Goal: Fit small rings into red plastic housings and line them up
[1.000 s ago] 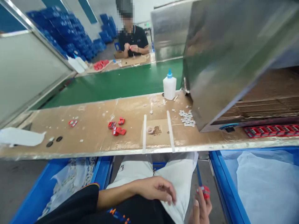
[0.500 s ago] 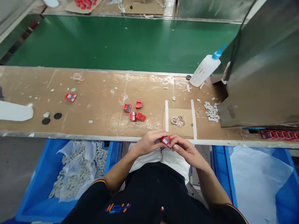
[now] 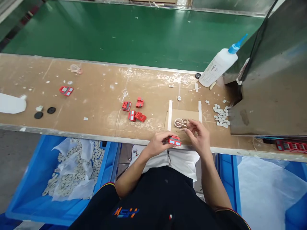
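My left hand (image 3: 157, 145) grips a red toy car (image 3: 174, 141) with pale blue windows, just over the table's front edge. My right hand (image 3: 198, 135) reaches over the cardboard piece (image 3: 192, 114), its thumb and forefinger apart. Close to those fingertips a thin pale stick (image 3: 181, 124) lies across a small round ring-shaped dish (image 3: 177, 122) with brown smears beside it. Whether the fingers touch the stick, I cannot tell. Left of the cardboard, several red toy car parts (image 3: 140, 117) sit in a loose group.
A white bottle with a blue nozzle (image 3: 217, 67) leans against a metal box (image 3: 271, 80). Small white pieces (image 3: 221, 115) are piled beside the box. Farther left lies another red car (image 3: 66, 90). Blue bins (image 3: 21, 191) flank my body; a green belt (image 3: 144, 35) runs behind the table.
My right hand has let go of the toy car and moved forward to the dish. The left hand still holds the car, now turned and slightly farther right. The view has shifted.
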Available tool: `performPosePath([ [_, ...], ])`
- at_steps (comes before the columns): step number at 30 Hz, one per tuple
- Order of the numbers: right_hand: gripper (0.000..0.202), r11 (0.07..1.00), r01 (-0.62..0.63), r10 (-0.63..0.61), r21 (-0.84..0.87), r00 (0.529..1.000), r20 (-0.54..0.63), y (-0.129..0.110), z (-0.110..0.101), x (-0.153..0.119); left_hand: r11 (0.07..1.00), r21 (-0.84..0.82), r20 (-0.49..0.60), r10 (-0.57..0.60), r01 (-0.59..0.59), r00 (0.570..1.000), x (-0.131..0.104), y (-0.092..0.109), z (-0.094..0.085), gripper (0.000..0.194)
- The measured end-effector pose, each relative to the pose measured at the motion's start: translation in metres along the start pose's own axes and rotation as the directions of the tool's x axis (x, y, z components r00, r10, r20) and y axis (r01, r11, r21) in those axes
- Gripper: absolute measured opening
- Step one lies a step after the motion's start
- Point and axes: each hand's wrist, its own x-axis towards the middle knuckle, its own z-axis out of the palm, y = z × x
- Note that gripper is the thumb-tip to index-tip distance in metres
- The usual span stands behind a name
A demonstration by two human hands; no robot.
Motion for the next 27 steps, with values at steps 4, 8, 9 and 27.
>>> performPosePath([
  [4, 0.019, 0.997, 0.079, -0.079, -0.024, 0.997, 0.005, 0.000, 0.010, 0.014, 0.998, 0.059, -0.006, -0.022, 0.023, 1.000, 0.005, -0.001, 0.000, 0.029],
  [8, 0.018, 0.998, 0.064, -0.064, 0.005, 0.997, -0.045, 0.004, 0.017, 0.016, 0.995, 0.094, -0.006, -0.026, 0.026, 1.000, 0.007, -0.004, -0.003, 0.029],
  [9, 0.018, 0.998, 0.055, -0.054, 0.006, 0.997, -0.051, 0.006, 0.019, 0.015, 0.995, 0.102, -0.010, -0.021, 0.022, 1.000, 0.007, -0.004, -0.004, 0.029],
  [27, 0.015, 0.990, 0.136, -0.132, 0.038, 0.988, -0.079, -0.026, -0.002, -0.015, 0.932, 0.337, -0.024, 0.151, -0.134, 0.988, 0.010, -0.003, -0.001, 0.023],
])
